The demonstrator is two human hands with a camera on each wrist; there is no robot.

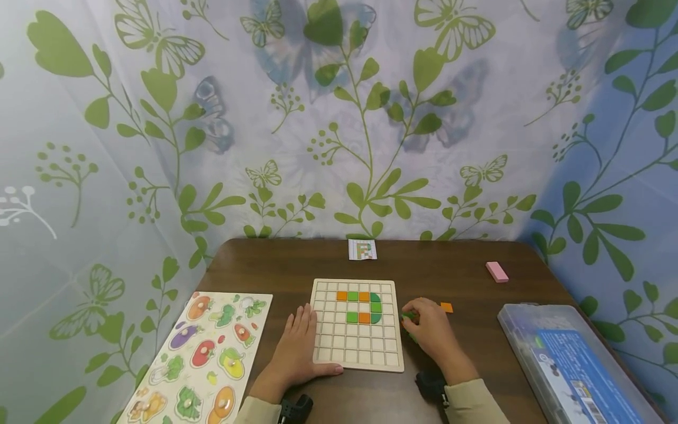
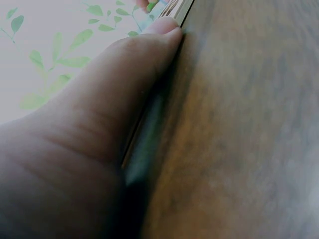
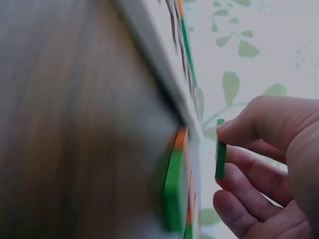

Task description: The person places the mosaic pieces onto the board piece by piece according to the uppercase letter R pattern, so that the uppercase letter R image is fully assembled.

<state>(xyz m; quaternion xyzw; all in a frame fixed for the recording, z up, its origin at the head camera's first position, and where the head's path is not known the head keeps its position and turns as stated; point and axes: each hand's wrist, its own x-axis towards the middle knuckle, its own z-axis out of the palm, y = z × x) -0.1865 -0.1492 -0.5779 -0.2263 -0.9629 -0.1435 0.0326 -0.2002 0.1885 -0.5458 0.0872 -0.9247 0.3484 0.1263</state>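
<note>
A square wooden grid board [image 1: 360, 358] lies on the table, with several orange and green tiles [image 1: 364, 318] set in its upper right cells. My left hand [image 1: 298, 347] rests along the board's left edge, fingers straight, its thumb [image 2: 154, 42] by the near edge. Just right of the board, my right hand [image 1: 433, 331] pinches a thin green tile [image 3: 221, 149] between thumb and fingers, held off the table in the right wrist view. Below that hand lie loose tiles, among them a green one [image 3: 173, 191]; the hand partly hides them in the head view.
Behind the board lies a small pattern card [image 1: 362, 249]. An orange tile [image 1: 446, 307] and a pink block [image 1: 497, 272] are to the right, with a clear plastic case [image 1: 514, 327] nearer. A vegetable knob puzzle [image 1: 212, 315] lies at left. Patterned cloth hangs behind the table.
</note>
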